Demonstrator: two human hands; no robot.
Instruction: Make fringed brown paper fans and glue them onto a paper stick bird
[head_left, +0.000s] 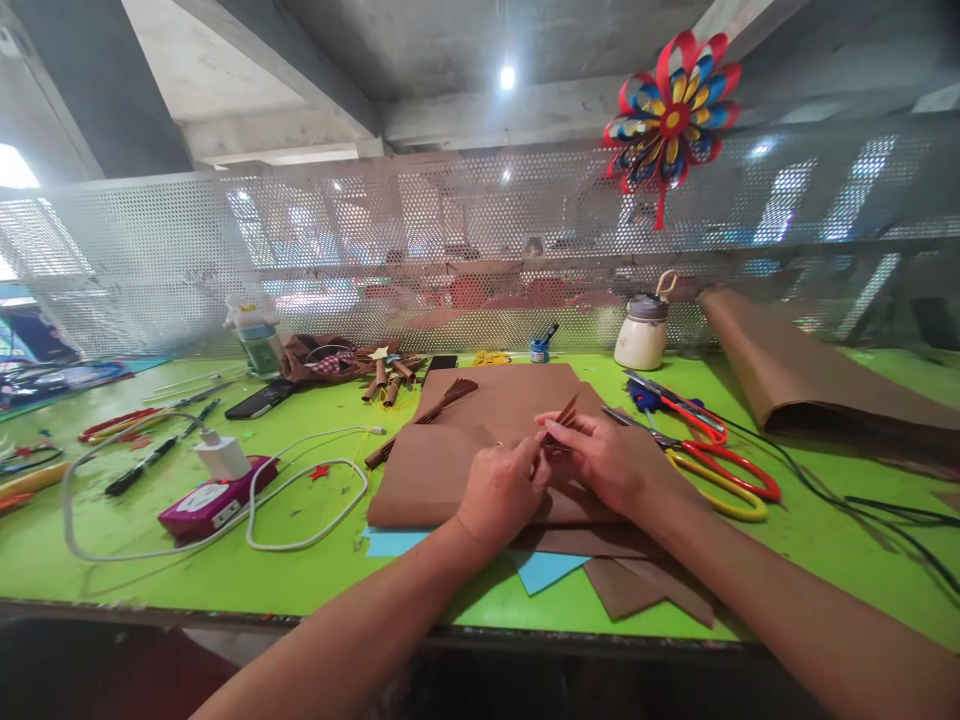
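Both hands meet above a stack of brown paper (435,480) on the green table. My right hand (596,455) pinches a small piece of pleated brown paper (564,420) between thumb and fingers. Close beside it, my left hand (506,490) is closed with curled fingers at the lower end of the same piece; its fingertips are partly hidden. Another pleated strip of brown paper (424,420), fanned at its upper end, lies on the stack to the left. Blue paper (551,572) sticks out under the stack's near edge.
Right of the stack lie red-handled scissors (739,470) and yellow-handled scissors (720,490). A purple power strip (217,498) with a white charger and cable sits left. Behind stand a cream bottle (641,335), a blue jar (540,349) and rolled brown paper pieces (394,375). Large folded brown paper (817,370) lies right.
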